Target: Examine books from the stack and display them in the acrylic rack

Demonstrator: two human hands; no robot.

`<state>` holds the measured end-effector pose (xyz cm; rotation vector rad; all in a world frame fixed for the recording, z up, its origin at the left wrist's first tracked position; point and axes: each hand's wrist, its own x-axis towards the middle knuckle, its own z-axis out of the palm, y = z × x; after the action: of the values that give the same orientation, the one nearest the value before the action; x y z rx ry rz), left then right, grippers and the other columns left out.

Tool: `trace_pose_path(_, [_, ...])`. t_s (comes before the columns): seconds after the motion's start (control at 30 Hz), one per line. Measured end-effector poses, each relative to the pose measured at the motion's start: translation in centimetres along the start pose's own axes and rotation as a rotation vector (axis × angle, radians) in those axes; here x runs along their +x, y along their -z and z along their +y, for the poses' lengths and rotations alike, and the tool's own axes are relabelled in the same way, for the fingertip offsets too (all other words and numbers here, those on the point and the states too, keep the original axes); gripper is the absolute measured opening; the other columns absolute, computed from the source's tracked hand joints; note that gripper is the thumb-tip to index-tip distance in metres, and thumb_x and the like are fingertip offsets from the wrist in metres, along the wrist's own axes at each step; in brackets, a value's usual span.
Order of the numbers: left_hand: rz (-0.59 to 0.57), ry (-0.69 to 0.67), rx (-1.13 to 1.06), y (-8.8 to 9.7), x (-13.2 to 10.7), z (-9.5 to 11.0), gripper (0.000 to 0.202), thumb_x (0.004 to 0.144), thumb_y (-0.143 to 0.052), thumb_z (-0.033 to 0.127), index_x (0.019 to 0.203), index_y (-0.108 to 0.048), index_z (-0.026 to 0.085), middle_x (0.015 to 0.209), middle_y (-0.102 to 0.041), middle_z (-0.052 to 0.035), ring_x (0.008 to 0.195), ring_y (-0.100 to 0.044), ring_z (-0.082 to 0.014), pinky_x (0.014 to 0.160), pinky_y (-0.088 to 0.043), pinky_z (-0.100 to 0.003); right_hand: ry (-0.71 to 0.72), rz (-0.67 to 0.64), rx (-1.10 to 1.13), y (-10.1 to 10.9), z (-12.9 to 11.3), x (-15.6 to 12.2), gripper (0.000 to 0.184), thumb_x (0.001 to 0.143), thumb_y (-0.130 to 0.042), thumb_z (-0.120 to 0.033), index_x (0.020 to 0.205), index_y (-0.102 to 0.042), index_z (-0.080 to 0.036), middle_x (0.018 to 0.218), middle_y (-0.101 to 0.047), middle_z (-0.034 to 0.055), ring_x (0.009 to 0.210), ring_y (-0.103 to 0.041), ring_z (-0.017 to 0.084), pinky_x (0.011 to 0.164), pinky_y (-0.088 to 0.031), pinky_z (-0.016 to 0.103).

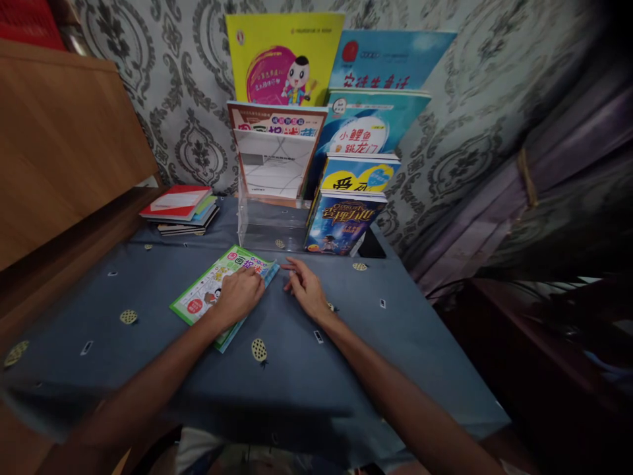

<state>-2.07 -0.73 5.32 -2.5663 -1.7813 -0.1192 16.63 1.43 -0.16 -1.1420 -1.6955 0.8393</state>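
A green-bordered picture book [198,293] lies at a slant on the table, with a blue edge showing beneath its right side. My left hand [241,293] rests over the cover near that right side. Its fingers are bent down against the book, and their tips are hidden. Just right of the book, my right hand [305,285] is low over the cloth, holding nothing. The right index finger reaches toward the book's upper right corner, and the other fingers are loosely bent and apart.
Behind my hands stands a clear acrylic rack [271,234] with several upright books, including a dark blue paperback [341,227] at front right. A stack topped by a red book [178,201] lies at back left. A dark flat object [372,245] sits beside the rack on the blue tablecloth [415,336].
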Motion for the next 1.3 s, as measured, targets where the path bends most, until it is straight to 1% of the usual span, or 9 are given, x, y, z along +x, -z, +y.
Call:
trace_pose_path(0.07, [0.006, -0.018, 0.009, -0.1, -0.2, 0.1, 0.037, 0.102, -0.038, 0.025, 0.096, -0.072, 0.014, 0.102, -0.069, -0.0139, 0.105, -0.061, -0.0275, 0.081, -0.050, -0.037, 0.059, -0.015, -0.071, -0.2, -0.2, -0.1, 0.045, 0.097, -0.039, -0.028, 0.141, -0.047, -0.023, 0.126, -0.069, 0.0103, 0.072, -0.068, 0.018, 0.081, -0.056, 0.038])
trace_pose_path(0.17, [0.000, -0.048, 0.054, -0.2, -0.5, 0.5, 0.034, 0.101, -0.041, 0.027, 0.100, -0.072, 0.013, 0.107, -0.067, -0.0148, 0.109, -0.059, -0.0288, 0.077, -0.052, -0.037, 0.157, -0.025, -0.242, -0.4, -0.3, 0.0, 0.045, 0.099, -0.038, -0.026, 0.142, -0.047, -0.020, 0.124, -0.070, 0.0097, 0.102, -0.065, 0.024, 0.098, -0.049, 0.043])
trace_pose_path(0.23, [-0.003, -0.054, 0.083, -0.2, -0.7, 0.7, 0.034, 0.101, -0.042, 0.029, 0.103, -0.071, 0.012, 0.111, -0.066, -0.0154, 0.110, -0.059, -0.0297, 0.075, -0.053, -0.037, 0.169, -0.064, -0.381, -0.6, -0.4, 0.1, 0.044, 0.099, -0.038, -0.025, 0.141, -0.049, -0.019, 0.121, -0.072, 0.0098, 0.110, -0.061, 0.026, 0.099, -0.047, 0.043])
trace_pose_path(0.37, [0.006, -0.088, 0.094, -0.4, -0.7, 0.4, 0.033, 0.101, -0.043, 0.031, 0.104, -0.070, 0.012, 0.112, -0.066, -0.0158, 0.112, -0.059, -0.0309, 0.079, -0.054, -0.039, 0.116, -0.135, -0.618, -0.8, -0.7, 0.1, 0.039, 0.101, -0.039, -0.024, 0.136, -0.055, -0.019, 0.115, -0.073, 0.0106, 0.105, -0.060, 0.027, 0.092, -0.046, 0.041])
trace_pose_path(0.53, [0.008, -0.309, -0.128, -0.8, -2.5, -4.1, 0.031, 0.100, -0.050, 0.036, 0.120, -0.066, 0.018, 0.129, -0.064, -0.0120, 0.120, -0.058, -0.0266, 0.100, -0.048, -0.039, 0.159, -0.182, -0.748, -0.8, -1.0, -0.3, 0.037, 0.102, -0.040, -0.028, 0.134, -0.056, -0.019, 0.122, -0.070, 0.0118, 0.115, -0.056, 0.027, 0.098, -0.042, 0.043])
trace_pose_path(0.67, [-0.100, -0.423, -0.284, -1.1, -5.8, -8.9, 0.064, 0.091, -0.059, 0.061, 0.145, -0.049, 0.029, 0.155, -0.046, -0.0081, 0.141, -0.044, -0.0287, 0.114, -0.037, -0.041, 0.189, -0.209, -0.822, -1.0, -0.9, 0.2, 0.039, 0.102, -0.043, -0.031, 0.135, -0.056, -0.016, 0.124, -0.069, 0.0148, 0.124, -0.052, 0.028, 0.104, -0.037, 0.044])
trace_pose_path(0.77, [-0.178, -0.436, -0.326, -1.5, -7.7, -10.4, 0.086, 0.081, -0.063, 0.071, 0.154, -0.034, 0.037, 0.163, -0.032, -0.0055, 0.148, -0.032, -0.0322, 0.120, -0.029, -0.047, 0.207, -0.221, -0.857, -1.4, -0.9, 1.6, 0.039, 0.102, -0.044, -0.035, 0.135, -0.057, -0.017, 0.121, -0.070, 0.0139, 0.124, -0.052, 0.029, 0.105, -0.036, 0.046])
trace_pose_path(0.93, [-0.136, -0.389, -0.341, -2.7, -8.2, -9.4, 0.081, 0.092, -0.054, 0.064, 0.159, -0.018, 0.036, 0.166, -0.021, -0.0048, 0.153, -0.021, -0.0304, 0.123, -0.021, -0.051, 0.192, -0.251, -0.876, -2.3, -1.1, 4.2, 0.041, 0.102, -0.047, -0.039, 0.133, -0.058, -0.015, 0.121, -0.070, 0.0160, 0.124, -0.053, 0.029, 0.105, -0.036, 0.046])
trace_pose_path(1.3, [0.009, -0.388, -0.331, -4.0, -7.4, -8.3, 0.062, 0.098, -0.049, 0.055, 0.154, -0.034, 0.033, 0.159, -0.039, -0.0060, 0.148, -0.034, -0.0258, 0.121, -0.024, -0.052, 0.121, -0.242, -0.789, -3.0, -0.4, 5.2, 0.044, 0.100, -0.048, -0.036, 0.140, -0.053, -0.018, 0.135, -0.064, 0.0147, 0.133, -0.048, 0.029, 0.108, -0.036, 0.048])
